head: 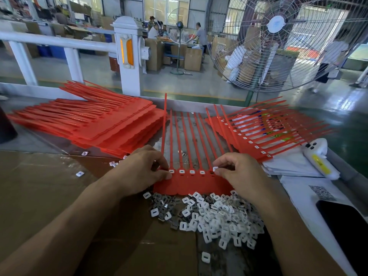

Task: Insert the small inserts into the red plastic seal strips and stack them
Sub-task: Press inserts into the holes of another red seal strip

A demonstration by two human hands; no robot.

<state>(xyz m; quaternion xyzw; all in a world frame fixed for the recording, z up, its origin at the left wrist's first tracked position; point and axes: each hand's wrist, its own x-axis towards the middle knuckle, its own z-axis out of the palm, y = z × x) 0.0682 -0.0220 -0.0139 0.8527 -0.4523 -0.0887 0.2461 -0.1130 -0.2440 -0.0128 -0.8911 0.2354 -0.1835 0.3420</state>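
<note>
A red seal strip sheet (pixel 191 185) lies flat in front of me, its thin tails pointing away. Several of its sockets hold white inserts. My left hand (pixel 143 172) presses on the sheet's left end, fingertips by the leftmost socket. My right hand (pixel 239 172) pinches a small white insert (pixel 215 168) over a socket near the right end. A heap of loose white and grey inserts (pixel 211 216) lies just below the sheet. A stack of red sheets (pixel 95 124) sits at the left, and another stack with inserts fitted (pixel 262 132) at the right.
Stray inserts (pixel 79 173) lie on the brown cardboard at the left. A white device (pixel 318 158) and papers rest at the right, with a dark phone (pixel 344 222) on the near right. A white railing and a big floor fan (pixel 278 36) stand beyond the table.
</note>
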